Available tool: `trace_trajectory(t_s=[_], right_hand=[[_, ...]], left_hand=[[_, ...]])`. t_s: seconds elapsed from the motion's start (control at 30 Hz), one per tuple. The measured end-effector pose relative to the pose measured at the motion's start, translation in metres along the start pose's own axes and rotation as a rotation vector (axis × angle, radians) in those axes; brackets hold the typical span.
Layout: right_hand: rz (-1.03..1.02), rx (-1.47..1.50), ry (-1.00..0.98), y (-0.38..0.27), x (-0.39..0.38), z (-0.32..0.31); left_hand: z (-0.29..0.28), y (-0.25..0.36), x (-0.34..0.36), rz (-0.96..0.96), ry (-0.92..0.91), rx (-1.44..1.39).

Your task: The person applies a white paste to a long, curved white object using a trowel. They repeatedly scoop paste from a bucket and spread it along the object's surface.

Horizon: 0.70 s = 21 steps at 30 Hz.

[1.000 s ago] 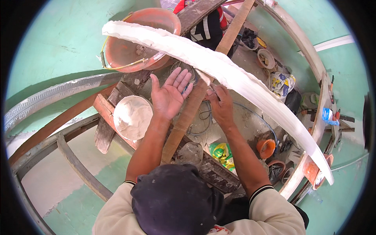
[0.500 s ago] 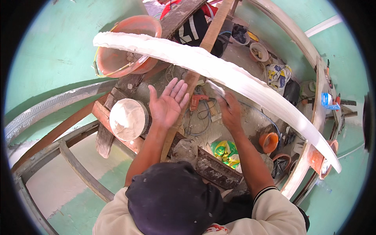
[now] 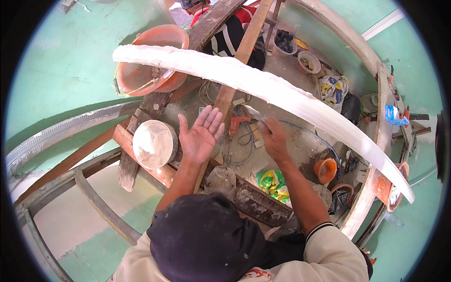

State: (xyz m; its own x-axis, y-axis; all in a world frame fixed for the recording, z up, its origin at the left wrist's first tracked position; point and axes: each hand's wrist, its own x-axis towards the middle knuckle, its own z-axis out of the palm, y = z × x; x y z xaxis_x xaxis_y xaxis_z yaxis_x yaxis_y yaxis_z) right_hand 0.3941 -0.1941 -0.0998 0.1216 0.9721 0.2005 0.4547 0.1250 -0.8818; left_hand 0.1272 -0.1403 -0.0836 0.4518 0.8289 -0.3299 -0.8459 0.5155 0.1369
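Observation:
My left hand (image 3: 202, 136) is open, palm up, fingers apart, with nothing in it, below a long curved white moulding (image 3: 300, 108) that has a rough, plaster-like edge. My right hand (image 3: 273, 136) grips a flat-bladed scraper (image 3: 256, 114), its blade pointing up-left under the moulding. The moulding crosses a wooden plank (image 3: 249, 40) and an orange bucket (image 3: 136, 80) with a yellow handle. Left of my left hand, a round tub of pale plaster (image 3: 152, 143) stands on weathered boards.
A person in dark and red clothing (image 3: 225, 33) is beyond the planks. An orange drill (image 3: 238, 123), cables, small buckets (image 3: 307, 62), bags (image 3: 272, 183) and tools (image 3: 394, 89) lie below and at right. Curved frames (image 3: 105, 204) and green walls (image 3: 66, 75) surround me.
The moulding's left end and the bucket appear lower and further left. My right hand's scraper has moved away from the moulding's underside. My open left hand sits lower in the view.

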Motion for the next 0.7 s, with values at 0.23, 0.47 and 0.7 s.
trace_trajectory(t_s=[0.23,0.47,0.7], right_hand=[[-0.056,0.130,0.133,-0.030,0.044,0.067],[0.070,0.112,0.205,-0.013,0.001,0.009],[0.145,0.276,-0.012,-0.025,0.007,-0.027]], left_hand=[[0.005,-0.002,0.001,0.011,0.030,0.015],[0.000,-0.002,-0.004,0.005,0.026,0.016],[-0.002,-0.012,-0.051,-0.050,0.134,0.138]])
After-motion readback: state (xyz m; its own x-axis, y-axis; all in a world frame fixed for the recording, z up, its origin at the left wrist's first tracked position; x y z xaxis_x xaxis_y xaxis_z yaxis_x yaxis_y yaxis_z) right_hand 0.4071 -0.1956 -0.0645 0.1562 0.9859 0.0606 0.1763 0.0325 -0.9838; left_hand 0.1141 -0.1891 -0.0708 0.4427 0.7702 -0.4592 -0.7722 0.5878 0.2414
